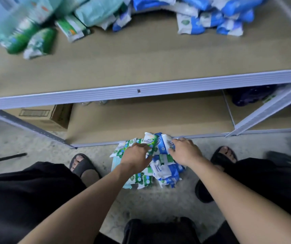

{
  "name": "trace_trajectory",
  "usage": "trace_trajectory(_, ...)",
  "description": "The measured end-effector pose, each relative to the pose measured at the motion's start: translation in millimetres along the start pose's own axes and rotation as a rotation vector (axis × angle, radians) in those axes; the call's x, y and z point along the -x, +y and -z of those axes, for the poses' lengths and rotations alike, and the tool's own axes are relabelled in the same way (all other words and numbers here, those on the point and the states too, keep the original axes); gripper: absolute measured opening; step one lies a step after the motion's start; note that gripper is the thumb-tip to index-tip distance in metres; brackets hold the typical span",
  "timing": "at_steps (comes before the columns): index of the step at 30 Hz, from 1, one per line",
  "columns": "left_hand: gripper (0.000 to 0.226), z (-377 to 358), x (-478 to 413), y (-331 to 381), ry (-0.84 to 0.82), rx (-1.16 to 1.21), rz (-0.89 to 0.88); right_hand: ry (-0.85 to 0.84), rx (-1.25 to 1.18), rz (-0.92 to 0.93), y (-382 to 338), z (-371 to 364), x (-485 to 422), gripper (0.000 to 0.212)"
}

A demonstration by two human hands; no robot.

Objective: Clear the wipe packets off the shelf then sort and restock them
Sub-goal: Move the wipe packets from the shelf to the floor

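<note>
A heap of wipe packets point(160, 170), green-and-white and blue-and-white, lies on the concrete floor between my feet, against the bottom shelf's front edge. My left hand point(136, 154) grips a green-and-white packet point(151, 140) at the top of the heap. My right hand point(185, 151) holds a blue-and-white packet point(166, 144) beside it. On the shelf board point(141, 55) above, green packets point(35, 39) lie at the back left and blue packets point(217, 20) at the back right.
The shelf's grey metal front rail point(141, 90) runs across the view. A cardboard box point(46, 117) stands on the lower shelf at left, dark packets point(252, 95) at right. My sandalled feet point(83, 166) flank the heap. A black rod point(3, 158) lies on the floor left.
</note>
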State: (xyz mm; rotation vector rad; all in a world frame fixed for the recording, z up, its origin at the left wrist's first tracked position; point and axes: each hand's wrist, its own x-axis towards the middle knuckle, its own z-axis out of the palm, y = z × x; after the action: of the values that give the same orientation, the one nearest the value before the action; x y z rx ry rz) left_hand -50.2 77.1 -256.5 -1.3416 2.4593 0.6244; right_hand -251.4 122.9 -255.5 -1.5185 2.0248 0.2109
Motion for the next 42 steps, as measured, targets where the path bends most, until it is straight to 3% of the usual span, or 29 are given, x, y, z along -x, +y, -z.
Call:
trace_trajectory(6,0.045,46.5,26.7,15.0,0.128,-0.055,-0.053,0.161,0.020,0.135,-18.6,58.3,42.7,0.041)
trace_trajectory(10,0.041,97.9,44.9,35.9,0.216,-0.059,-0.124,0.267,-0.024,0.207,-27.4,108.5,76.1,0.047)
trace_trajectory(14,0.030,159.1,55.6,56.2,0.383,-0.123,-0.221,0.432,-0.029,0.248,-30.0,163.4,103.5,0.046)
trace_trajectory(21,0.036,237.2,39.9,89.9,0.650,-0.034,-0.312,0.608,-0.049,0.241,-18.5,243.0,115.6,0.041)
trace_trajectory(35,0.050,283.9,-101.3,114.5,0.665,0.084,-0.203,0.869,-0.270,0.158,48.9,317.9,3.8,0.052)
trace_trajectory(42,0.048,274.8,-160.8,117.6,0.684,0.224,-0.199,0.925,-0.215,0.234,57.9,315.7,-41.2,0.046)
